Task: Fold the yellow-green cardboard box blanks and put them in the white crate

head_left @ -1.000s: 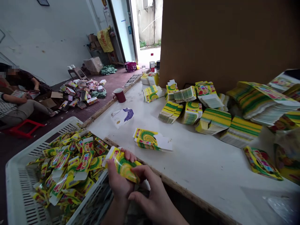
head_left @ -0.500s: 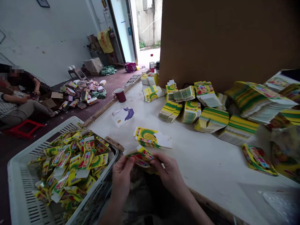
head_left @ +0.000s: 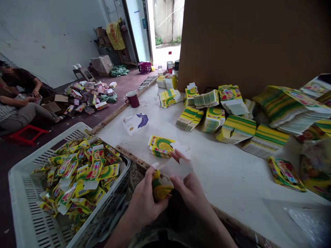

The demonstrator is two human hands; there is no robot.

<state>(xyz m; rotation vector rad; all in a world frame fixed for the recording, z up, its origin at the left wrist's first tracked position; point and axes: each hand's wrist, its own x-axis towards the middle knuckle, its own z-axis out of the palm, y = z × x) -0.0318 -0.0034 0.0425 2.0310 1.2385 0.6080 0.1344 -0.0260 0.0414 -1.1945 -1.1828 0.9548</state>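
Observation:
In my left hand is a small yellow and green printed carton, its body bowed between thumb and fingers. My right hand holds the carton's white flap end, thumb in front and fingers partly behind the flap. Both hands are just over the table's near edge. Beyond them on the white table lies a small pile of flat cartons, with white flaps pointing right. To the left, a white plastic basket is heaped with yellow cartons.
Bundled stacks of flat cartons line the table's back, below a brown board. A maroon mug and a white and purple box stand at left. Two people sit at far left near a pile of small boxes.
The carton has turned in my hands, and its white flap now shows toward the right. My left hand has moved slightly right. My right hand's fingers have opened out around the flap.

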